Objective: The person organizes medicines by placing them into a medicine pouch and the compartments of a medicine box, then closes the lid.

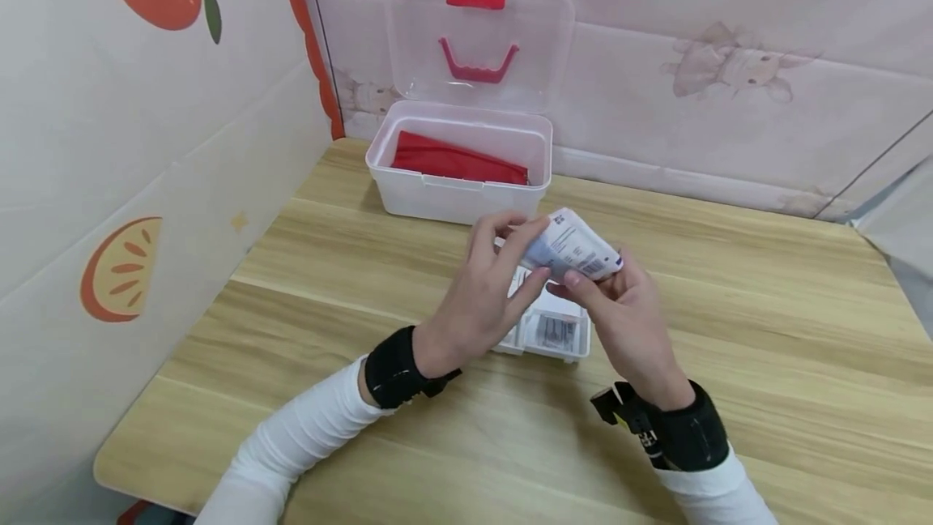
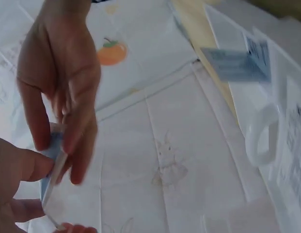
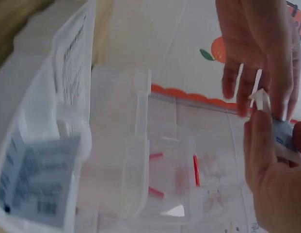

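Observation:
Both hands hold a small white-and-blue printed packet (image 1: pixel 583 245) above the table. My right hand (image 1: pixel 634 318) pinches its lower right end between thumb and fingers. At the packet's left side, my left hand (image 1: pixel 484 290) grips it, thumb beneath and fingers along the top edge. The left wrist view shows the packet (image 2: pixel 53 167) edge-on between the two hands. Below them sits a small white compartment box (image 1: pixel 585 339), partly hidden by the hands. A printed packet with a barcode (image 3: pixel 41 179) lies in one of its compartments.
Behind the hands stands a translucent first-aid box (image 1: pixel 459 205), its lid (image 1: pixel 415 39) raised against the wall. A red pouch (image 1: pixel 455 160) lies inside. The wooden table (image 1: pixel 765 306) meets printed fabric walls at the left and back.

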`<state>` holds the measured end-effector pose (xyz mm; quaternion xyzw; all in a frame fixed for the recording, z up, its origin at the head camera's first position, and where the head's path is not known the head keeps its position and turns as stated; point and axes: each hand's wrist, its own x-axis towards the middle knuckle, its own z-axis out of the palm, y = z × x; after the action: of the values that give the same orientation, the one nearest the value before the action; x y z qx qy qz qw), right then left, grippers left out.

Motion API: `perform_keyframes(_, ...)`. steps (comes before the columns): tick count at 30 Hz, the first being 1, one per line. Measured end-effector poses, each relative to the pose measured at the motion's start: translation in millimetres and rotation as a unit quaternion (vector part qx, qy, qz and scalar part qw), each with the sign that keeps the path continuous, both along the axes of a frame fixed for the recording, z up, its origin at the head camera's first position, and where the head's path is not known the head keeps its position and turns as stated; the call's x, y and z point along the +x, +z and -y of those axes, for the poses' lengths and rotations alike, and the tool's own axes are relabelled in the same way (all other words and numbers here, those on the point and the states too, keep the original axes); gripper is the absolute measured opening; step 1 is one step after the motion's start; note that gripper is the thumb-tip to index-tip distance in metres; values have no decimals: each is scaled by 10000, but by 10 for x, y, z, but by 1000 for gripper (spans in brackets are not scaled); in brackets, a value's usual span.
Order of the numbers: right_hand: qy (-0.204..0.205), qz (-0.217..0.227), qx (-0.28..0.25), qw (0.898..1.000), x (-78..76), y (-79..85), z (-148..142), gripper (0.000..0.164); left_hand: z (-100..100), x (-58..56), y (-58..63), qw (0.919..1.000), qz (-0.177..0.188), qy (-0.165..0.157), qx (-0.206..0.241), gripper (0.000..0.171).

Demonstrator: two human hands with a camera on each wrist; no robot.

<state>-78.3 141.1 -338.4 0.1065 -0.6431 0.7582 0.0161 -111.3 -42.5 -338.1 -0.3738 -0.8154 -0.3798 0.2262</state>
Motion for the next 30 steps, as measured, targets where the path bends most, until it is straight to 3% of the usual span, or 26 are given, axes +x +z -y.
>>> perform_keyframes(3,96,214,-357,9991,9,-35,61,25,-47,39,-39,9995,262,-42,196,52)
perform_keyframes(6,288,366,-498,9977,13,-58,76,28,-67,60,-47,9963,525,-420,532,50)
perform_keyframes(8,504,340,-523,9968,15,-56,60,32,-55,47,-36,9930,511,-742,764,49)
perform_keyframes(11,778,149,-692,9945,26,-42,25,33,-16,16,10,9872,439,-1229,918,49)
perform_keyframes(13,826,-75,-841,9930,35,-35,16,29,7,-2,32,9861,375,-1412,789,49)
perform_keyframes(17,541,-556,-1192,9898,40,-48,53,24,15,-7,54,9841,378,-1642,554,50)
perform_keyframes(22,29,-1101,-1181,9869,36,-81,119,20,-3,9,30,9866,224,-1510,569,48)
perform_keyframes(27,-297,-1092,-1130,9871,49,-119,166,18,-1,24,13,9949,-264,-914,321,37)
perform_keyframes(30,-432,-1096,-1005,9879,40,-133,176,15,31,0,26,9961,-375,-770,204,32)
